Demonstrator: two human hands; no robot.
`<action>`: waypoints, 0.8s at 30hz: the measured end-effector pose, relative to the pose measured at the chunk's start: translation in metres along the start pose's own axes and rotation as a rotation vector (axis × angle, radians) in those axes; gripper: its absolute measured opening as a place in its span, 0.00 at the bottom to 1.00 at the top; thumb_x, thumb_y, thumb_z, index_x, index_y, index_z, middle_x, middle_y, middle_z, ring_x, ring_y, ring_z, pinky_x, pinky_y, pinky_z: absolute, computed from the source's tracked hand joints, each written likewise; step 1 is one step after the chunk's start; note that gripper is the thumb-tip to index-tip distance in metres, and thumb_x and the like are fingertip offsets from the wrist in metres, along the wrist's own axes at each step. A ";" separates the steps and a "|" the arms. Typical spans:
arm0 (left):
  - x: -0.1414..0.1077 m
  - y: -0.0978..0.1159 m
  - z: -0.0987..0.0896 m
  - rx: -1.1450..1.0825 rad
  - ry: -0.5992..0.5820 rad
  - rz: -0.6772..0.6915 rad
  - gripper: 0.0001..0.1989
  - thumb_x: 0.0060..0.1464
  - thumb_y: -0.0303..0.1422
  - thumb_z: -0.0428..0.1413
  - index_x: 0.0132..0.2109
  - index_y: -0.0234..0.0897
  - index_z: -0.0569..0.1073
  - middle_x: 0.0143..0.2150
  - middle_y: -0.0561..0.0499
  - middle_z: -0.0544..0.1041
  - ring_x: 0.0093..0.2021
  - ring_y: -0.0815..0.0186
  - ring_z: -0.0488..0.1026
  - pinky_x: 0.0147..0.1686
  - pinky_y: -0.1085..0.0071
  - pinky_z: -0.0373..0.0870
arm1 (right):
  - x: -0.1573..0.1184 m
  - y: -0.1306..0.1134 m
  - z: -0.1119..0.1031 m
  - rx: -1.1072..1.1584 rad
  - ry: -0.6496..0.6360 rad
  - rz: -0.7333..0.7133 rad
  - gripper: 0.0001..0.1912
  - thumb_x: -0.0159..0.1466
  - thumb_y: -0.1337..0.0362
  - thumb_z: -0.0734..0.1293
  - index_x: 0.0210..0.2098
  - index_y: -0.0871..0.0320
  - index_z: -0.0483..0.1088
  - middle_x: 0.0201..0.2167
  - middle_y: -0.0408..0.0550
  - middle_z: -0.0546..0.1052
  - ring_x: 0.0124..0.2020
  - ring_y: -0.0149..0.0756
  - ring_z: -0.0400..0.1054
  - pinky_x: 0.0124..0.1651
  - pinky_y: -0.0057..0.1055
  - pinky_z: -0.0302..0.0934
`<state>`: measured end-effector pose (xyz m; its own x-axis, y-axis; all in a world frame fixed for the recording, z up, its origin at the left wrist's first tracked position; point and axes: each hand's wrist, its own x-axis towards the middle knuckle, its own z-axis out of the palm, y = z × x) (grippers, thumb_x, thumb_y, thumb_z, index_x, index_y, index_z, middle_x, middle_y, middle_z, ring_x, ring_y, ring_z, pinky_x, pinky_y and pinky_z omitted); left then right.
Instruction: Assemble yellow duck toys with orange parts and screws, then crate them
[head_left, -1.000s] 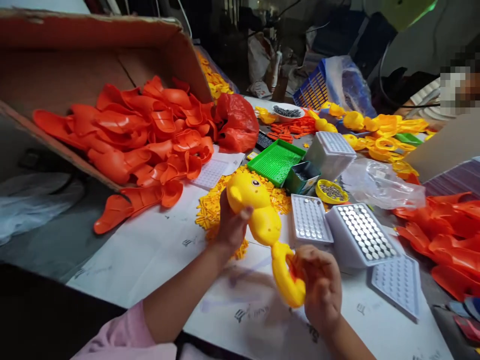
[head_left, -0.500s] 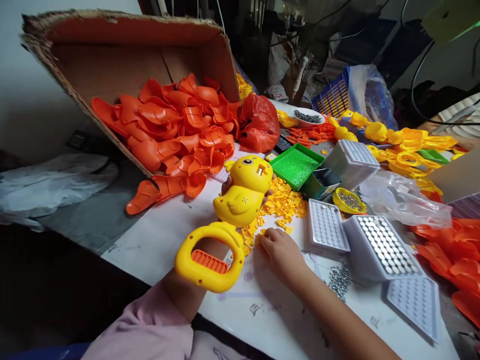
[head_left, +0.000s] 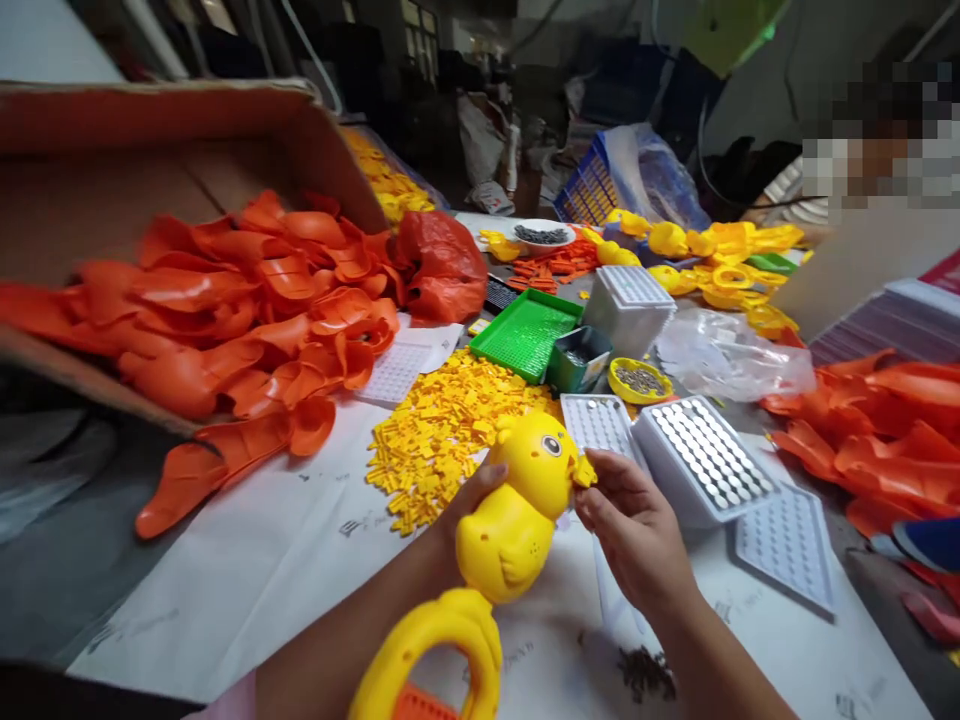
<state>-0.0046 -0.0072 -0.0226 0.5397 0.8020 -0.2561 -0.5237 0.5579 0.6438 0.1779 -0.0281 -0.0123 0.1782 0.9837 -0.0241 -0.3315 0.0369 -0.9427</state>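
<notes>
The left hand [head_left: 469, 500] was closed around the body of the yellow duck toy [head_left: 517, 510], held above the near edge of the tabletop [head_left: 247, 570]; its ring handle ran off the lower frame edge; the right hand [head_left: 634, 525] pinched a small yellow piece [head_left: 583, 472] at the toy's beak; a heap of yellow bits [head_left: 442, 430] lay just behind; grey trays [head_left: 705, 460] crowded the right; bare white tabletop lay open to the left, up to the orange shells [head_left: 225, 310] spilling from the cardboard box [head_left: 150, 150].
</notes>
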 end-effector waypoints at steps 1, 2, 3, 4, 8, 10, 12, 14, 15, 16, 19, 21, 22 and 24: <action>0.012 -0.002 0.004 -0.022 -0.003 -0.066 0.24 0.42 0.49 0.61 0.39 0.32 0.76 0.31 0.45 0.79 0.28 0.63 0.74 0.27 0.70 0.70 | 0.001 0.000 0.000 -0.001 -0.004 -0.013 0.19 0.49 0.56 0.77 0.38 0.56 0.74 0.32 0.47 0.77 0.28 0.32 0.70 0.28 0.29 0.68; 0.020 -0.004 0.007 -0.037 0.006 -0.100 0.25 0.40 0.48 0.62 0.39 0.32 0.76 0.31 0.45 0.79 0.28 0.63 0.74 0.27 0.70 0.71 | 0.003 0.001 0.000 -0.013 -0.007 -0.034 0.18 0.48 0.57 0.77 0.37 0.55 0.75 0.33 0.47 0.77 0.31 0.34 0.71 0.31 0.30 0.69; 0.024 -0.006 0.007 -0.050 0.026 -0.113 0.25 0.39 0.48 0.62 0.39 0.33 0.76 0.32 0.45 0.79 0.29 0.62 0.74 0.28 0.70 0.71 | 0.004 0.002 0.000 -0.033 -0.009 -0.059 0.16 0.49 0.58 0.77 0.36 0.55 0.76 0.34 0.47 0.76 0.33 0.35 0.71 0.33 0.31 0.70; 0.026 -0.007 0.007 -0.056 0.046 -0.102 0.24 0.39 0.47 0.62 0.40 0.33 0.76 0.33 0.45 0.79 0.30 0.61 0.75 0.29 0.69 0.72 | 0.005 0.003 0.000 -0.061 -0.011 -0.083 0.14 0.50 0.58 0.77 0.35 0.55 0.77 0.34 0.46 0.75 0.33 0.34 0.71 0.34 0.31 0.70; 0.019 -0.010 0.000 -0.085 0.069 -0.100 0.25 0.41 0.47 0.61 0.43 0.35 0.76 0.35 0.44 0.79 0.32 0.59 0.75 0.31 0.66 0.72 | 0.004 0.009 -0.004 -0.207 -0.019 -0.203 0.11 0.54 0.63 0.74 0.38 0.52 0.79 0.37 0.46 0.73 0.28 0.28 0.67 0.29 0.28 0.67; 0.017 -0.011 0.001 -0.111 0.077 -0.086 0.25 0.40 0.47 0.62 0.43 0.34 0.76 0.36 0.44 0.79 0.32 0.60 0.75 0.32 0.67 0.72 | 0.001 0.013 -0.006 -0.295 0.004 -0.317 0.10 0.56 0.67 0.73 0.38 0.51 0.78 0.38 0.47 0.74 0.32 0.32 0.70 0.33 0.30 0.68; 0.016 -0.014 0.005 -0.153 0.097 -0.073 0.27 0.37 0.47 0.64 0.42 0.33 0.76 0.36 0.45 0.79 0.33 0.61 0.75 0.33 0.68 0.72 | -0.004 0.018 -0.008 -0.362 0.041 -0.439 0.10 0.58 0.70 0.71 0.38 0.50 0.78 0.37 0.47 0.76 0.38 0.36 0.72 0.39 0.33 0.69; 0.015 -0.017 0.010 -0.187 0.087 -0.126 0.29 0.34 0.48 0.65 0.41 0.31 0.76 0.34 0.45 0.78 0.31 0.62 0.74 0.32 0.69 0.71 | -0.008 0.021 -0.008 -0.397 0.072 -0.512 0.10 0.58 0.72 0.70 0.35 0.50 0.77 0.37 0.46 0.77 0.40 0.36 0.72 0.42 0.33 0.69; 0.014 -0.018 0.012 -0.200 0.071 -0.161 0.30 0.34 0.49 0.64 0.41 0.30 0.76 0.33 0.45 0.78 0.31 0.63 0.74 0.32 0.69 0.70 | -0.010 0.022 -0.007 -0.408 0.080 -0.528 0.09 0.59 0.73 0.70 0.34 0.51 0.76 0.38 0.46 0.76 0.40 0.35 0.72 0.42 0.33 0.69; 0.013 -0.019 0.014 -0.206 0.058 -0.183 0.30 0.35 0.49 0.64 0.42 0.30 0.76 0.33 0.45 0.77 0.30 0.63 0.73 0.31 0.69 0.70 | -0.012 0.023 -0.007 -0.418 0.086 -0.539 0.08 0.59 0.73 0.70 0.32 0.52 0.76 0.38 0.46 0.76 0.40 0.35 0.72 0.41 0.32 0.68; 0.007 -0.020 0.020 -0.196 0.062 -0.105 0.33 0.37 0.46 0.64 0.50 0.33 0.71 0.38 0.44 0.77 0.33 0.62 0.73 0.32 0.69 0.69 | -0.013 0.022 -0.007 -0.476 0.097 -0.582 0.07 0.59 0.73 0.69 0.30 0.53 0.74 0.40 0.46 0.75 0.41 0.34 0.71 0.41 0.29 0.67; 0.006 -0.019 0.022 -0.173 0.069 -0.052 0.37 0.38 0.42 0.65 0.56 0.37 0.66 0.43 0.44 0.76 0.35 0.61 0.73 0.33 0.68 0.69 | -0.012 0.019 -0.010 -0.522 0.076 -0.621 0.07 0.60 0.73 0.69 0.31 0.54 0.73 0.40 0.47 0.74 0.41 0.34 0.71 0.42 0.29 0.66; 0.006 -0.018 0.023 -0.161 0.059 -0.031 0.38 0.38 0.41 0.64 0.58 0.38 0.63 0.44 0.43 0.75 0.36 0.61 0.73 0.34 0.68 0.69 | -0.011 0.018 -0.012 -0.554 0.055 -0.641 0.07 0.60 0.73 0.69 0.32 0.54 0.73 0.41 0.48 0.74 0.42 0.35 0.71 0.42 0.30 0.66; 0.007 -0.016 0.022 -0.132 0.013 0.013 0.39 0.40 0.39 0.63 0.60 0.38 0.61 0.46 0.41 0.74 0.38 0.59 0.73 0.35 0.66 0.69 | -0.009 0.015 -0.017 -0.635 -0.001 -0.695 0.06 0.60 0.72 0.69 0.33 0.55 0.73 0.41 0.49 0.74 0.41 0.36 0.71 0.43 0.31 0.65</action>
<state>0.0221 -0.0153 -0.0192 0.5241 0.8117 -0.2579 -0.6131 0.5697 0.5473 0.1872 -0.0396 -0.0316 0.1450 0.7774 0.6121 0.4163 0.5132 -0.7505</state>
